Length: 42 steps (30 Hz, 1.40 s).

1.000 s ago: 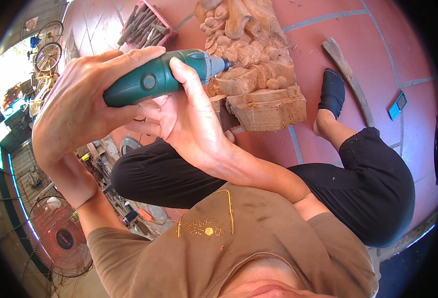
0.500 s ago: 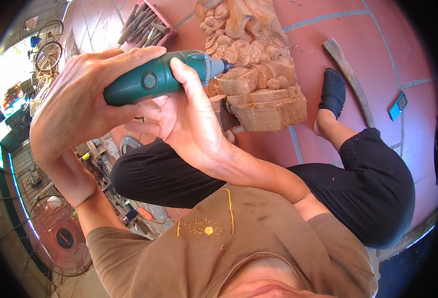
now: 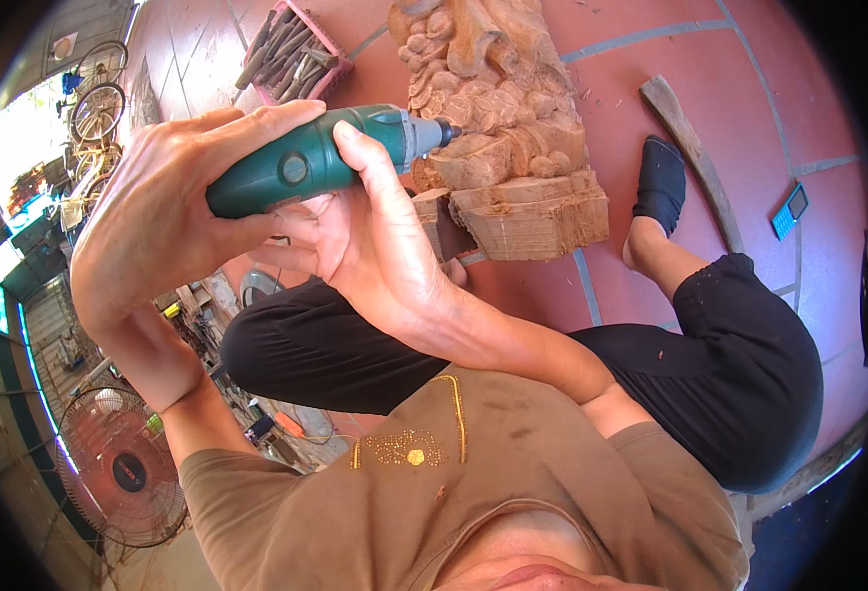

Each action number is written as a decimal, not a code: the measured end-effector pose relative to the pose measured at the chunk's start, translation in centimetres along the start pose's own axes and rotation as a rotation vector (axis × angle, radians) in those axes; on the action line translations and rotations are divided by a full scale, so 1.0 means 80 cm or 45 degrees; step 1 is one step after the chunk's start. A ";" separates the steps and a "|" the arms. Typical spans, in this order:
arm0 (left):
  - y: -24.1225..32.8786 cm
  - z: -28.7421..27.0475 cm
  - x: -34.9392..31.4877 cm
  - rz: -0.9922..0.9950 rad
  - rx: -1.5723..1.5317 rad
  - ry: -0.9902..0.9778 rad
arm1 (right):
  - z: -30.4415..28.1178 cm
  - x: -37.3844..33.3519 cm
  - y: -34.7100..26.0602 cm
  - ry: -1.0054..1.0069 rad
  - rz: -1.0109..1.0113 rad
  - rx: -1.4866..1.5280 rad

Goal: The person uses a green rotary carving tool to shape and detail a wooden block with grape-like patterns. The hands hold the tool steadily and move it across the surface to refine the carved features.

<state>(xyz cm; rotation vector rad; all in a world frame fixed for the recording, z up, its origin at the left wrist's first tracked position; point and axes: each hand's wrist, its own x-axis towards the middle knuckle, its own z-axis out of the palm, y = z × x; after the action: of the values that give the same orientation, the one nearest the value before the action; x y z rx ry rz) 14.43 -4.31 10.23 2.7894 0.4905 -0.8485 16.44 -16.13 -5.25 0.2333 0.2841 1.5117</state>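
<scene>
A green rotary tool [image 3: 301,161] with a grey collar and black nose lies across both of my hands. My left hand [image 3: 153,197] is wrapped over its rear end. From below, my right hand [image 3: 380,227] supports the body, its thumb pressed along the side near the collar; some right fingers are hidden behind the tool and the left hand. The tool's nose points right at a carved wooden block [image 3: 498,108] with rounded, coin-like relief. Its tip appears to meet the carving, though the contact is too small to make out.
A pink basket [image 3: 340,74] of chisel-like tools stands beyond my hands. On the red tiles to the right lie a curved wooden stick [image 3: 695,148] and a blue keypad phone [image 3: 789,212]. A fan [image 3: 124,473] stands at lower left, with clutter and bicycles [image 3: 97,110] farther left.
Both hands and the tool have shifted very slightly; the tool's rear end sits a little lower and the left wrist has moved right. The carving stays in place.
</scene>
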 end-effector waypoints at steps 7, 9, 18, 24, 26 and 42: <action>-0.007 0.009 0.001 0.053 -0.018 0.050 | -0.007 0.001 0.003 0.013 0.013 -0.027; -0.006 0.008 -0.003 0.011 -0.020 0.034 | 0.000 -0.001 0.003 0.031 0.046 -0.050; -0.007 0.026 -0.016 -0.027 -0.038 0.139 | -0.016 0.002 0.013 0.012 0.064 -0.024; -0.005 0.026 -0.025 -0.038 -0.055 0.150 | -0.009 -0.001 0.010 0.077 0.052 -0.099; -0.005 0.027 -0.025 -0.052 -0.082 0.160 | -0.009 0.001 0.009 0.051 0.045 -0.086; -0.003 0.026 -0.019 -0.032 -0.072 0.143 | -0.014 0.003 0.005 0.073 0.052 -0.050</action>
<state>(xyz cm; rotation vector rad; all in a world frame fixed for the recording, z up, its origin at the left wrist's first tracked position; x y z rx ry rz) 12.08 -5.04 9.34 2.7953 0.5598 -0.6749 15.71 -15.92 -6.17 0.1656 0.2969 1.5651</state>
